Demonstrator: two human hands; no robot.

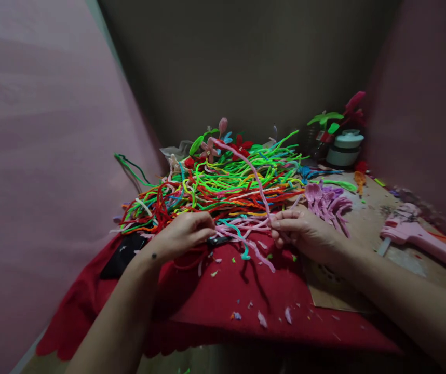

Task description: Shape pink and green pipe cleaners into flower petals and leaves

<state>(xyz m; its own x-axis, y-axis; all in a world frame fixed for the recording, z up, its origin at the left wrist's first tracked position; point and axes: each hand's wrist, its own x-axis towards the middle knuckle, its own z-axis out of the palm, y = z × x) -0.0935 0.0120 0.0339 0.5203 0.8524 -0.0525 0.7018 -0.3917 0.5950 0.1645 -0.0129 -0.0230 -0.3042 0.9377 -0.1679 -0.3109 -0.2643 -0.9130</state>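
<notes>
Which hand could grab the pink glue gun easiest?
Probably the right hand: the pink glue gun lies closer to it, though it pinches a pink pipe cleaner. The left hand is farther, gripping a dark tool.

Two hands (186, 234) (300, 231), one pipe-cleaner heap (223, 182), one glue gun (421, 236).

Pink pipe cleaner (256, 179): one long fuzzy strand, rising in an arch above the middle of the counter, its lower end pinched in the right hand (304, 234). Pale pink strands (264, 257): bent and loose, trailing toward the counter's front edge. Small dark object (217, 241): short, level, held at the fingertips of the left hand (186, 234); kind unclear.
</notes>
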